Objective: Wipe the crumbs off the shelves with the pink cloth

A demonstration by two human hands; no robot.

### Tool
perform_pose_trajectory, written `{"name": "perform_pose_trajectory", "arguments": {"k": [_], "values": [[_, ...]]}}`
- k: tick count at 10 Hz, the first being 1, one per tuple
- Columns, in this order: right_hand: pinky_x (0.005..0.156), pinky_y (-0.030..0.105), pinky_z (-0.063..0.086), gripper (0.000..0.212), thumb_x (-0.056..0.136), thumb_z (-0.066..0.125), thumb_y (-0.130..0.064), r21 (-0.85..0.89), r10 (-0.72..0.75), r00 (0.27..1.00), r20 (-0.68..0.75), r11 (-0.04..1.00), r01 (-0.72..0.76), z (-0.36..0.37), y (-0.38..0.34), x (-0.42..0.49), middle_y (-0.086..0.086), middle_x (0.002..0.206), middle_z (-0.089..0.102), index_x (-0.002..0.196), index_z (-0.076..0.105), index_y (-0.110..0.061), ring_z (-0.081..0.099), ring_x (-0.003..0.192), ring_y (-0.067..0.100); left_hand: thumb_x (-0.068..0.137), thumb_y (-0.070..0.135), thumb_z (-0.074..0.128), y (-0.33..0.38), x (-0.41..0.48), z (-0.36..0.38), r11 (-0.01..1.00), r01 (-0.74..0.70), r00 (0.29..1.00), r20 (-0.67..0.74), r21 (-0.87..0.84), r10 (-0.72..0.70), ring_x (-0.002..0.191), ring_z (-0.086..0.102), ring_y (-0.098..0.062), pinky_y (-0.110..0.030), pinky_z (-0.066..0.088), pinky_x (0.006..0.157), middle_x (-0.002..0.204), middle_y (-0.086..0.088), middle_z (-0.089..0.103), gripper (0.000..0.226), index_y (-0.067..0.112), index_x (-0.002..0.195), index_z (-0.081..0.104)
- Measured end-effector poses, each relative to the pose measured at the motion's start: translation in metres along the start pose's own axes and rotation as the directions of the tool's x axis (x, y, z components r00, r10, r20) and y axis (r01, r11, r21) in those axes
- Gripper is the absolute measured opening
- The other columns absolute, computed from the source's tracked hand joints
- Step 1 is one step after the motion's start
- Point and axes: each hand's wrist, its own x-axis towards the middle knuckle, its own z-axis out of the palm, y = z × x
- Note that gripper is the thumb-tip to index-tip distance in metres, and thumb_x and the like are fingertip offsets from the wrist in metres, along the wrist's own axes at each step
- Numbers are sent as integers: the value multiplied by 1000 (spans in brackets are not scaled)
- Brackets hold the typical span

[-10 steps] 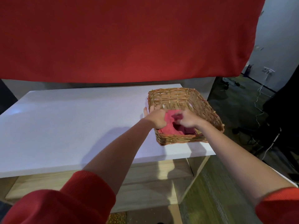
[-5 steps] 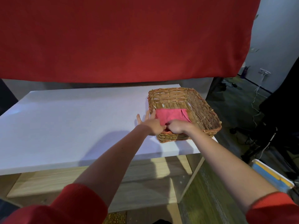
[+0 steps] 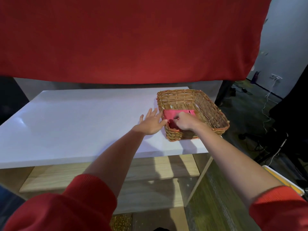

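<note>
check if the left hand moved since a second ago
Yes. The left hand slid leftward, from over the wicker basket's left rim to flat on the white tabletop.

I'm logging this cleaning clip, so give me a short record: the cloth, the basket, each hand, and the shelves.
Cloth: pink fabric cloth, folded, inside the rectangular woven wicker basket, near its left wall.
Basket: on the right end of the flat white tabletop.
Right hand: in the basket, fingers curled, pinching the cloth.
Left hand: fingers straight and spread, flat on the tabletop beside the basket's left wall.
Shelves: pale wooden shelves below the tabletop; crumbs not discernible.
</note>
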Motion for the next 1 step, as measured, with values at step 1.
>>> {"name": "perform_pose_trajectory", "arguments": {"k": [1], "values": [[94,44,47,32,89,40,-7,-1,-50,991,-120,999,50,4,-32,-5,15,118,63,113,60,-7,58,108,34,99,46,23,-19,-16,-11,996,38,999,-32,77,-36,148,-8,-20,-50,-3,116,160,-2,-3,60,19,151,8]]}}
